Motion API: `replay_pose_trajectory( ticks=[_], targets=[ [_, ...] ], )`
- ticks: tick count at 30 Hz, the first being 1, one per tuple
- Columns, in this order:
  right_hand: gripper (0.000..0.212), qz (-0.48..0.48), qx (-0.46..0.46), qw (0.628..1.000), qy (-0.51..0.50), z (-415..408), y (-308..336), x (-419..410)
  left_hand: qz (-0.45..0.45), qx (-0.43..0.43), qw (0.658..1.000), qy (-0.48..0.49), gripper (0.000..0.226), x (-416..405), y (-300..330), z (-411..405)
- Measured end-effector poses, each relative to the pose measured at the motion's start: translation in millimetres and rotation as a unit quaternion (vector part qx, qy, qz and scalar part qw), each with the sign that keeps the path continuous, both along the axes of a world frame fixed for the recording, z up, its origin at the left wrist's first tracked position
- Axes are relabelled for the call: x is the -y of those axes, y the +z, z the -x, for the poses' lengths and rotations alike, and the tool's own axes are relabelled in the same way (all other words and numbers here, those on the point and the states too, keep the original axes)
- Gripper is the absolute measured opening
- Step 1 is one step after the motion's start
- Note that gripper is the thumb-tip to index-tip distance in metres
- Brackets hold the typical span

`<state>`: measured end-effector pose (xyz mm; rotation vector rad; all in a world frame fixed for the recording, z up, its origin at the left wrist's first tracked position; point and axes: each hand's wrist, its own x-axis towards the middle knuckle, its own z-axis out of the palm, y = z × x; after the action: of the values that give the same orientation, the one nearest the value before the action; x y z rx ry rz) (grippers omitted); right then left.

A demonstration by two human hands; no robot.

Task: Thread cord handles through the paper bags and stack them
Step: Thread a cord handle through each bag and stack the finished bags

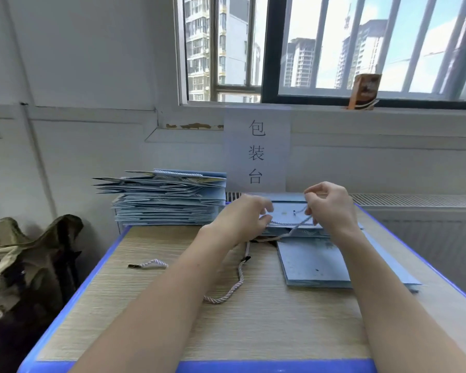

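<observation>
A flat light-blue paper bag (312, 262) lies on a small pile of bags at the right of the table, its mouth pointing away from me. My left hand (242, 219) holds the bag's upper flap at the mouth. My right hand (328, 205) pinches a white twisted cord (291, 224) above the flap, near its black tip. A tall stack of blue bags with cords (170, 197) stands at the back left. Two loose cords lie on the table: a short one (151, 263) at the left and a longer cord (237, 281) in the middle.
The wood-grain table (172, 332) has a blue rim. A paper sign with characters (256, 149) hangs on the wall behind. An olive-green bag (30, 259) sits left of the table. A radiator (420, 211) runs along the right wall under the window.
</observation>
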<state>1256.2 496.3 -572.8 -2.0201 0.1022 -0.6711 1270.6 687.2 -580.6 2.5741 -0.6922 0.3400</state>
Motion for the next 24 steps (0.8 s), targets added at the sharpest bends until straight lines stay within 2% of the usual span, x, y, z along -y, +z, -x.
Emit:
replay_pose_trajectory(
  ticks=[2, 4, 7, 9, 11, 14, 18, 20, 24],
  targets=[
    [0.017, -0.01, 0.005, 0.999, -0.033, 1, 2, 4, -0.018, -0.054, 0.998, 0.008, 0.038, 1, -9, -5],
    [0.02, -0.037, -0.009, 0.999, -0.015, 2, 3, 5, -0.015, -0.085, 0.996, 0.015, 0.048, 0, -15, -8],
    [0.03, -0.044, -0.06, 0.997, 0.028, 3, 2, 6, -0.021, -0.083, 0.996, 0.005, 0.062, 0, -16, -9],
    [0.041, -0.044, -0.07, 0.995, 0.048, 1, 1, 6, -0.072, -0.052, 0.996, 0.002, 0.064, 4, -15, -7],
    [0.044, -0.061, -0.065, 0.994, 0.057, 0, 2, 7, -0.129, -0.003, 0.992, -0.001, 0.057, 8, -16, -6],
    [0.037, -0.086, -0.062, 0.993, 0.05, -5, -2, 7, -0.149, 0.033, 0.988, -0.012, 0.044, 12, -18, -5],
    [0.02, 0.056, -0.005, 0.998, 0.0, -7, -6, 3, -0.16, 0.097, 0.982, -0.025, 0.02, 22, -18, -4],
    [0.018, 0.07, 0.069, 0.995, 0.009, -3, -3, -3, -0.147, 0.129, 0.981, -0.005, 0.012, 27, -17, -4],
    [0.013, -0.001, 0.17, 0.985, 0.026, 3, -2, -6, -0.058, 0.168, 0.984, 0.03, 0.015, 33, -19, -4]
  ],
)
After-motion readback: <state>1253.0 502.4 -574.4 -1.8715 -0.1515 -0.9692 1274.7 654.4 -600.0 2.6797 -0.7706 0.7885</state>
